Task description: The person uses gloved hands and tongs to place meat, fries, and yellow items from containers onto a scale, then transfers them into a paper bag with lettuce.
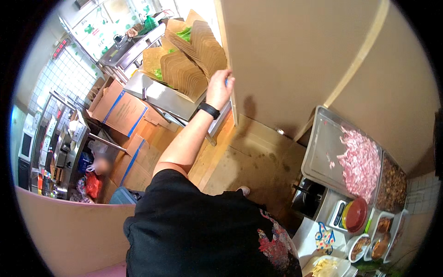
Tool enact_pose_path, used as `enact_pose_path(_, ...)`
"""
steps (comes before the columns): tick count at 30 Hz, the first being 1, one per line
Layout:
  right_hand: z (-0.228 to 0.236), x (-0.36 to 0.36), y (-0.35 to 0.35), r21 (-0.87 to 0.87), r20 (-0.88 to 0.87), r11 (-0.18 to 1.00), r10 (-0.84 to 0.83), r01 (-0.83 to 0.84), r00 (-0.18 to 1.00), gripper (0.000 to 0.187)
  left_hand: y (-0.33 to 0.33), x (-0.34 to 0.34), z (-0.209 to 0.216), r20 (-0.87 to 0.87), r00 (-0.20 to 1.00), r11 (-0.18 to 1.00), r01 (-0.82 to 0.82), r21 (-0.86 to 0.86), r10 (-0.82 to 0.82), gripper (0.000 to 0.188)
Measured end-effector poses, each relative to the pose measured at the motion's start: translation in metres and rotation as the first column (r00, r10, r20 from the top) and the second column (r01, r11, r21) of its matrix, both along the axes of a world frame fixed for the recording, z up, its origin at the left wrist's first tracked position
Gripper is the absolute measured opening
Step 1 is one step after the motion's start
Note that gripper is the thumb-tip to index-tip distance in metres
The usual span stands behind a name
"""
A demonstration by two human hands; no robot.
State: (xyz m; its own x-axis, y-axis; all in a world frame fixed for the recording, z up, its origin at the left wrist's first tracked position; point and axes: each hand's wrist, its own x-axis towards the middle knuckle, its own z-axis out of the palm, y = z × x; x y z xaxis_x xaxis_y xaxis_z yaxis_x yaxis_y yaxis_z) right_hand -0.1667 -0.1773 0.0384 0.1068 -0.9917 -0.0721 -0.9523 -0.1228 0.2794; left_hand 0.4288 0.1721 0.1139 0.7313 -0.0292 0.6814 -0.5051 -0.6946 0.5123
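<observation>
My left hand (219, 88), with a black band (209, 110) on its wrist, reaches out to the edge of a brown partition panel (277, 55). Its fingers are curled closed. A small blue spot shows between thumb and finger; what it belongs to is too small to make out. Just beyond the hand, nested brown paper food boxes (184, 76) stand in stacks on a steel table (161, 99). Green leafy pieces (184, 33) show in some of them. My right hand cannot be made out; my black shirt (198, 231) fills the lower middle.
At right, a metal tray (323, 138) holds pale pink raw meat strips (357, 161), beside a tray of dark brown food (391, 184). Bowls and containers (356, 214) stand below. At left are cardboard boxes (122, 108), a red bag (93, 184) and a sink (119, 51). Stained cardboard (249, 161) covers the floor.
</observation>
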Motion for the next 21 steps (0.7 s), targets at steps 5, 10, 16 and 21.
enact_pose_path(5,-0.035,0.030,-0.028,0.030,0.379,0.909,0.374,-0.415,0.846,0.032,0.084,0.022,0.025,0.284,0.918,0.955,-0.294,0.023,0.276,0.024)
enact_pose_path(10,-0.058,0.131,-0.032,0.017,0.402,0.684,0.663,-0.729,0.632,0.031,0.161,0.020,0.027,0.268,0.793,0.827,-0.561,-0.032,0.548,0.030)
enact_pose_path(16,-0.064,0.201,0.019,0.221,0.623,0.448,0.619,-0.866,0.479,0.019,0.213,0.048,0.018,0.164,0.829,0.835,-0.548,0.052,0.534,0.019)
enact_pose_path(21,-0.170,0.168,-0.010,0.563,0.626,0.196,0.533,-0.803,0.569,0.026,0.205,0.065,0.031,0.111,0.810,0.799,-0.587,0.132,0.577,0.021)
